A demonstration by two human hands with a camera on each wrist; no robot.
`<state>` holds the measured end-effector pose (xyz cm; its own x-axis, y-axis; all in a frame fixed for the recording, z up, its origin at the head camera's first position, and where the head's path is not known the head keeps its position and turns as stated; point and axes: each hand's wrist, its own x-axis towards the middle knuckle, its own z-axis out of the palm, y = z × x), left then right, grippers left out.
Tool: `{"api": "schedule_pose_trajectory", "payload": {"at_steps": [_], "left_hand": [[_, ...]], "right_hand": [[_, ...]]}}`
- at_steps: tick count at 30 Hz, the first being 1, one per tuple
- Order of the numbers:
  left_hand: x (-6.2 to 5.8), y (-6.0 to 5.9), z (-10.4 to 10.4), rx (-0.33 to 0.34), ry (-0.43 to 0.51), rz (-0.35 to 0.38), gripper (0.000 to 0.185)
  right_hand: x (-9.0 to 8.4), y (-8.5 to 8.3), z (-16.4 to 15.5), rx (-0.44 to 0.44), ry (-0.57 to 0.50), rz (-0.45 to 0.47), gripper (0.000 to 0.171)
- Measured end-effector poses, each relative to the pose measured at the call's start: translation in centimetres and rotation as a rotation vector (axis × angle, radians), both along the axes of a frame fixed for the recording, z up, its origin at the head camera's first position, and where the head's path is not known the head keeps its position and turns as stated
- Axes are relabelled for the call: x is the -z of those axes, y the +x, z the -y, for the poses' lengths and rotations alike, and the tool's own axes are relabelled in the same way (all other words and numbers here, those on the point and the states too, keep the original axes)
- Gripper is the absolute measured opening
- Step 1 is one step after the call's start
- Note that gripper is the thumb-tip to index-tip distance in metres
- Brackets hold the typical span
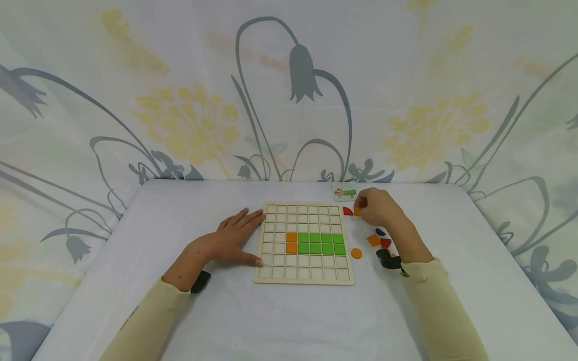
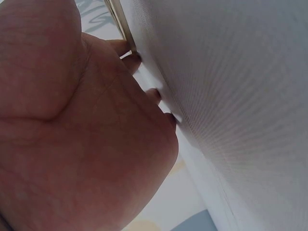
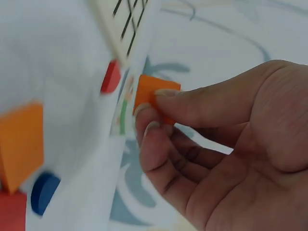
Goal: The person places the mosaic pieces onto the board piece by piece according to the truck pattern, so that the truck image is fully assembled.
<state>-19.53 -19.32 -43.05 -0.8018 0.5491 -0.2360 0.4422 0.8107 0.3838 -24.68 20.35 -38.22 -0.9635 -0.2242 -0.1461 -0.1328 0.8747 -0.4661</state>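
A pale wooden grid board (image 1: 304,279) lies mid-table. In its cells sit two orange square tiles (image 1: 291,242) stacked in one column and, to their right, two rows of green square tiles (image 1: 321,243). My left hand (image 1: 230,240) rests at the board's left edge with fingers spread, thumb and fingertips touching its side. Beyond the board's upper right corner, my right hand (image 1: 376,206) pinches an orange square tile (image 3: 154,91) between thumb and fingers, raised off the table in the right wrist view. A red quarter-round piece (image 1: 347,211) lies just left of those fingers.
A small picture card (image 1: 344,191) lies behind the board's right corner. To the board's right are an orange round piece (image 1: 356,253), a loose orange square (image 1: 374,240), a blue piece (image 1: 381,231) and a red piece (image 1: 386,243). Patterned cloth (image 1: 298,125) hangs behind the table.
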Motion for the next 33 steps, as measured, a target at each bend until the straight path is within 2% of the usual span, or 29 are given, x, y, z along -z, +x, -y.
{"api": "schedule_pose_trajectory", "payload": {"at_steps": [4, 10, 13, 21, 33], "left_hand": [[0.0, 0.0, -0.1, -0.003, 0.005, 0.004, 0.121], [0.0, 0.1, 0.0, 0.004, 0.022, 0.003, 0.12], [0.0, 0.1, 0.0, 0.001, 0.027, 0.001, 0.119], [0.0, 0.1, 0.1, 0.007, 0.028, -0.002, 0.119], [0.2, 0.0, 0.2, 0.016, 0.034, -0.005, 0.12]], "right_hand": [[0.0, 0.8, 2.1, -0.057, -0.1, -0.044, 0.021], [1.8, 1.4, 5.9, -0.124, -0.282, -0.157, 0.018], [2.7, 1.7, 7.6, -0.155, -0.361, -0.182, 0.018], [3.7, 2.2, 10.0, -0.171, -0.439, -0.177, 0.009], [3.8, 2.3, 10.8, -0.187, -0.47, -0.036, 0.005]]}}
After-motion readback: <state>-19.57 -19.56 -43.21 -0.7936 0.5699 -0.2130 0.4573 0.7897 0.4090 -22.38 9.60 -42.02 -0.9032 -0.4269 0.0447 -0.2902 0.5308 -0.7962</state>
